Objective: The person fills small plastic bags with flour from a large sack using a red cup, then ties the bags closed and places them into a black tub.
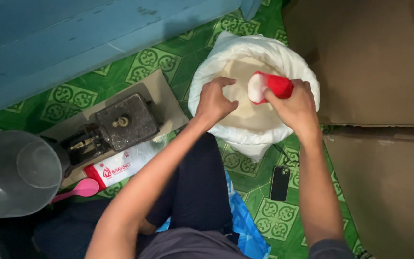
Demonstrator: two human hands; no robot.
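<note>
Red-and-white plastic pouch (269,87): rear half hidden by right hand (297,106). Clear plastic bucket (13,172) cut off at left edge. Pink plastic spoon (80,189) handle hidden behind it. Sack contents prob powder, can't confirm.

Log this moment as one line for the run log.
left hand: over white sack, fingers curled | right hand: holds red packet | phone: on green floor

left hand (215,100): bare, no glove, ring or watch | right hand (293,106): bare, same | forearms behind hands: bare to elbow | sleeve edge above right elbow: dark grey, short | torso: grey top | legs below hands: dark navy trousers
</note>
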